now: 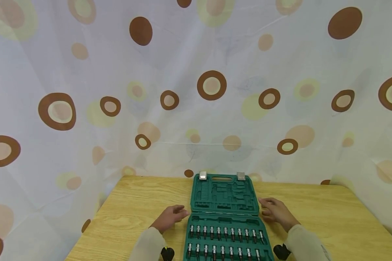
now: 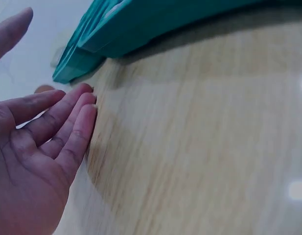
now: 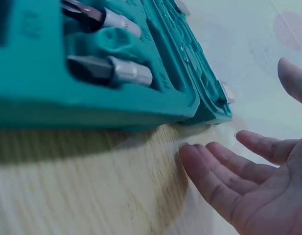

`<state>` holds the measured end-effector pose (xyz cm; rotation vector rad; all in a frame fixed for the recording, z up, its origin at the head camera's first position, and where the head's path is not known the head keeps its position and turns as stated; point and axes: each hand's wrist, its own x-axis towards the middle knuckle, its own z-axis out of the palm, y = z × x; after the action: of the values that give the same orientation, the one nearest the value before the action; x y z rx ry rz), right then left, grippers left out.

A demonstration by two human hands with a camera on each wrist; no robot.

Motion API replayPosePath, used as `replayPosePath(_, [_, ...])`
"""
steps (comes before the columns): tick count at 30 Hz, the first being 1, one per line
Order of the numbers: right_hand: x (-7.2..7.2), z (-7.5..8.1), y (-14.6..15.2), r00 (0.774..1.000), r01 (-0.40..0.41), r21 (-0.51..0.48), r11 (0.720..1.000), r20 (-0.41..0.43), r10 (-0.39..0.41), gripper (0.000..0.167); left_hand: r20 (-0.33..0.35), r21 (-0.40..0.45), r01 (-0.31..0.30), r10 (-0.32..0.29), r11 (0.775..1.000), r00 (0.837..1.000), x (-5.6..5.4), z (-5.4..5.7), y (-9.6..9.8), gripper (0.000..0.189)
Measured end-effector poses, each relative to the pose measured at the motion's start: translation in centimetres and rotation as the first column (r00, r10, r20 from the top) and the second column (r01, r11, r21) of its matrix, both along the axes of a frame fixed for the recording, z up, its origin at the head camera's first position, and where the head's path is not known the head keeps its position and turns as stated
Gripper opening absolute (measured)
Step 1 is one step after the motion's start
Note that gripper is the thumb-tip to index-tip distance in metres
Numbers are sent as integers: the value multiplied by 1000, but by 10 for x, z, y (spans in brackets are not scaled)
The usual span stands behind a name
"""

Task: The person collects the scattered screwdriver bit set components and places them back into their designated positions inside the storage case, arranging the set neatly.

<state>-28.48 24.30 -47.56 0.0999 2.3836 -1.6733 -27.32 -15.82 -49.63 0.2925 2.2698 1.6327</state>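
A green plastic tool case (image 1: 224, 209) lies unfolded on the wooden table, its lid toward the wall. Two rows of silver bit sockets (image 1: 232, 234) fill the near half; the lid half has bare moulded recesses. My left hand (image 1: 171, 217) is beside the case's left edge near the hinge, fingers relaxed, holding nothing. On the opposite side, my right hand (image 1: 276, 212) is close to the lid's right edge, also without anything in it. The right wrist view shows a flat-tipped bit socket (image 3: 111, 71) in its slot, with loosely extended fingers (image 3: 214, 186) just off the case.
The wooden table (image 1: 317, 217) extends to both sides of the case. Behind it hangs a white curtain (image 1: 183, 119) with brown and beige circles. Two silver latches (image 1: 203, 175) sit on the lid's far edge. The case's near end runs out of the head view.
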Motion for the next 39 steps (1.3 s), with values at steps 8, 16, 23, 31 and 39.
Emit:
replayPosePath(8, [-12, -6, 0, 998, -38, -129, 991, 45, 44, 73, 64, 122, -43, 35, 992, 997, -6, 1, 1, 62])
replayPosePath(16, [-21, -11, 2, 999, -6, -173, 985, 45, 14, 67, 122, 225, -85, 58, 971, 991, -8, 2, 8, 60])
replayPosePath(23, [-28, -7, 1, 998, -4, -165, 986, 55, 13, 56, 194, 325, -132, 71, 937, 979, -13, 2, 11, 63])
replayPosePath(31, [-30, -12, 2, 1000, -17, -73, 997, 12, 18, 56, 215, 349, -137, 63, 927, 975, -12, -1, 12, 58])
replayPosePath(39, [-33, -9, -2, 1000, -24, 63, 998, -9, 25, 55, 170, 318, -118, 66, 941, 983, -11, 4, 16, 57])
